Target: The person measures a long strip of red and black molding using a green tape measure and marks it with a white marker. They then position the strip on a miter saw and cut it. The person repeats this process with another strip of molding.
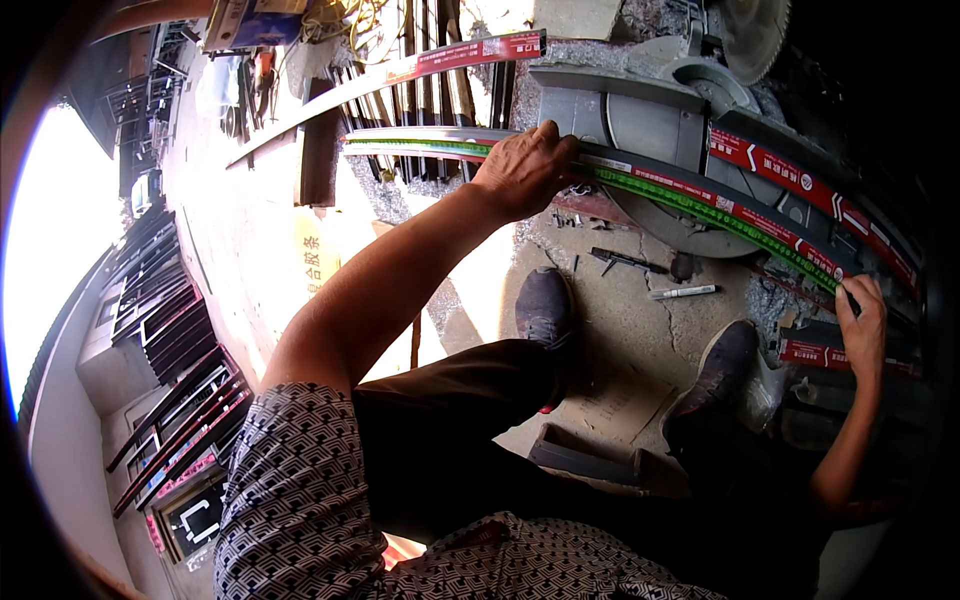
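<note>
Hands grasp one long dark metal profile with a green strip (700, 205) lying uncut across the saw table (650, 130): left hand (525, 165) clenched on it at twelve o'clock, right hand (862, 325) pinching its end at three o'clock. Saw blade (750, 30) sits raised at one o'clock, clear of the profile, so positioning looks done and cutting remains.

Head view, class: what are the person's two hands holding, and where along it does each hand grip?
Both hold one long metal strip with a green band: the left hand presses its middle, the right hand grips its right end.
</note>
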